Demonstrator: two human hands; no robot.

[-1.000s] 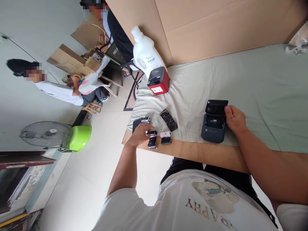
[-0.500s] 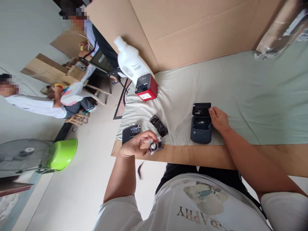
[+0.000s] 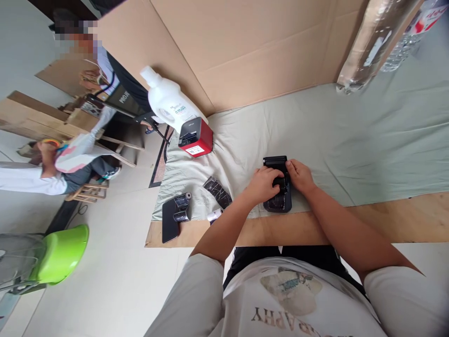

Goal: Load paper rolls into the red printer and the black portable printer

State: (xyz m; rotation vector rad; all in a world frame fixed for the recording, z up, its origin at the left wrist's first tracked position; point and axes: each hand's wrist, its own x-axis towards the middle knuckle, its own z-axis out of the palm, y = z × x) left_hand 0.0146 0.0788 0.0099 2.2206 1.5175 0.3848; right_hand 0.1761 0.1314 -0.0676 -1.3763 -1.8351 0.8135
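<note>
Both hands rest on the small black plastic printer [image 3: 278, 202] on the bench [image 3: 386, 224]. The left hand [image 3: 264, 185] presses over its open bay, fingers bent. The right hand [image 3: 298, 174] grips its lid edge.

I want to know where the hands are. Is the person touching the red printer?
No, both the left hand and the right hand rest on the dark printer, while the red printer stands apart, untouched.

The scene is evenly and brightly lit by soft daylight; only faint shadows are cast under the hands. No glare is seen. Edges are stretched by the wide lens, and far corners are slightly blurred.
</note>
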